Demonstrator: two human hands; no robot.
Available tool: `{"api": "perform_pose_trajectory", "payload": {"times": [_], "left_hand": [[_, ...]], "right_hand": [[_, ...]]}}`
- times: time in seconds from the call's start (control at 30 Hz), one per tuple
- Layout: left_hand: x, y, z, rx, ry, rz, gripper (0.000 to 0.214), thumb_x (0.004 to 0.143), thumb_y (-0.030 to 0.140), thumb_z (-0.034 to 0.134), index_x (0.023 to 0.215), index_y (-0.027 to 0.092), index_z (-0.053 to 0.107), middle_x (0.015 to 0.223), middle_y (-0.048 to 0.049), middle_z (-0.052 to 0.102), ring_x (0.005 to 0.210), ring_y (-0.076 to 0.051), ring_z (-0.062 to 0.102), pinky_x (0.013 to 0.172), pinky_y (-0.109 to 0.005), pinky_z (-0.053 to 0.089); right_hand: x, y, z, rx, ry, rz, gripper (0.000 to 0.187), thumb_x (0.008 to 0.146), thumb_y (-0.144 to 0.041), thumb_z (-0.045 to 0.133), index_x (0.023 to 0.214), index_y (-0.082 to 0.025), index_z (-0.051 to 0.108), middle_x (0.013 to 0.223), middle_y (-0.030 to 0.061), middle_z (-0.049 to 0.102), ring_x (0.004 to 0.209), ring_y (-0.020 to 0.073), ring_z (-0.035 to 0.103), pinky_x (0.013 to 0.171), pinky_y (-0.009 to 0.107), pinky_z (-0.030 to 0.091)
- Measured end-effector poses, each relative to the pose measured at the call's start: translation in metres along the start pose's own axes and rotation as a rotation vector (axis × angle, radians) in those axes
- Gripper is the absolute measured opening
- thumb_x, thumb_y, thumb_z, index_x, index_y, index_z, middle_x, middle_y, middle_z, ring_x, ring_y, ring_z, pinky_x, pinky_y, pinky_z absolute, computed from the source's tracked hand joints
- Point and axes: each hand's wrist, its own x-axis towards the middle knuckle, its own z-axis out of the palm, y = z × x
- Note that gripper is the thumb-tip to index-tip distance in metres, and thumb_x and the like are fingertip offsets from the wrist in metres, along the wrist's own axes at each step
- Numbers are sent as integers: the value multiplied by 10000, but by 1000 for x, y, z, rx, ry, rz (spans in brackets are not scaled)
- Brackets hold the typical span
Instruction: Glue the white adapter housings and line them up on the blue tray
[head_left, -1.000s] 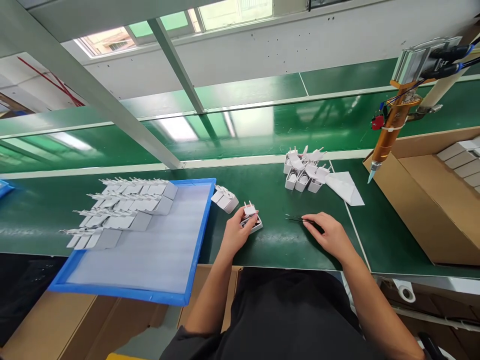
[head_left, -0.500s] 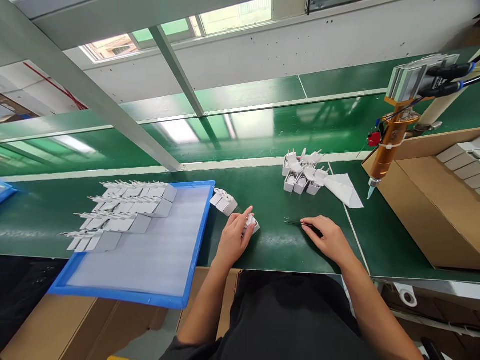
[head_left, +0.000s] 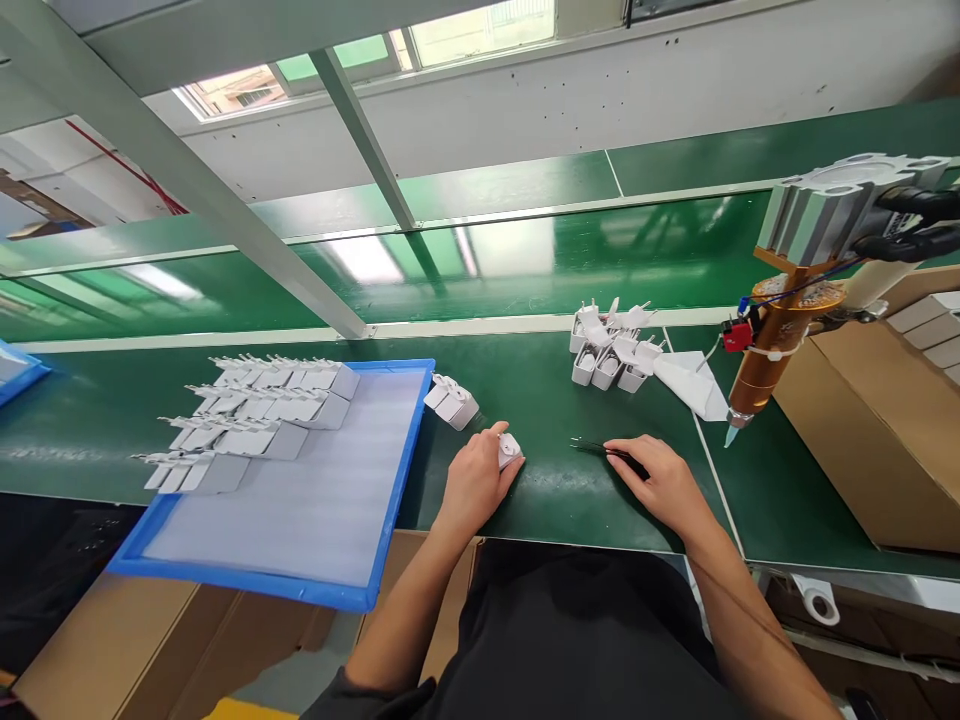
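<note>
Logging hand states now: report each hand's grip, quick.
Left hand: closed on a white plug adapter.
Right hand: closed on black tweezers.

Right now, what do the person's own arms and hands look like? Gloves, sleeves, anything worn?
No gloves: left hand and right hand are bare, with no ring, watch or wristband visible. Forearms are bare too. A dark sleeve ends near the left elbow, matching the black top.

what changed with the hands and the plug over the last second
The left hand has closed over the white plug and tipped it; its prongs, upright before, no longer show. The right hand still rests on the black tweezers. The blue tray and the plug pile stayed put.
</note>
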Motion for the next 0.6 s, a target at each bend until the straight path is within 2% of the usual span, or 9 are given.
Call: {"api": "perform_pose_trajectory", "payload": {"times": [0.07,0.13,0.27,0.37,0.47,0.53,0.6], "left_hand": [[3,-3,0,59,49,44,342,952,334,628,1229,149,549,1036,-101,728,863,-242,675,744,-340,495],[8,-6,2,131,140,22,348,945,355,650,1210,140,578,1040,-119,730,926,-275,657,805,-380,469],[20,-11,4,253,226,-148,397,926,368,673,1261,158,631,1050,-148,713,1064,-342,605,883,-444,436],[26,-14,2,267,250,-284,479,912,338,672,1352,158,607,1176,-199,648,1120,-373,576,893,-476,447],[33,-21,0,202,301,-321,651,863,306,715,1463,169,502,1409,-240,498,1302,-416,478,1018,-554,407],[39,-27,0,119,313,-348,850,770,293,795,1519,174,411,1520,-244,378,1417,-442,360,1100,-608,347],[42,-32,1,0,281,-401,1071,641,301,872,1552,167,325,1530,-243,368,1450,-451,313,1129,-642,325]], "right_hand": [[-1,1,1,0,6,-12,202,995,-309,529,1018,-203,700,902,55,759,788,195,704,730,350,575],[-2,3,1,8,9,-30,207,995,-316,526,1017,-206,700,900,56,762,791,197,711,724,348,582],[-4,6,2,28,0,-51,210,994,-321,522,1023,-212,699,909,58,766,804,204,722,731,352,594],[-4,8,2,31,-8,-49,209,994,-326,524,1026,-212,697,899,59,763,799,206,722,705,344,596],[-3,8,2,32,-8,-52,212,996,-336,523,1027,-218,697,883,50,759,784,200,720,657,323,591],[-7,10,2,44,-15,-61,225,997,-356,518,1027,-229,701,887,43,759,786,199,724,675,330,599],[-16,16,2,71,-30,-64,248,989,-402,518,1021,-246,709,912,43,764,805,216,737,720,358,616]]}}
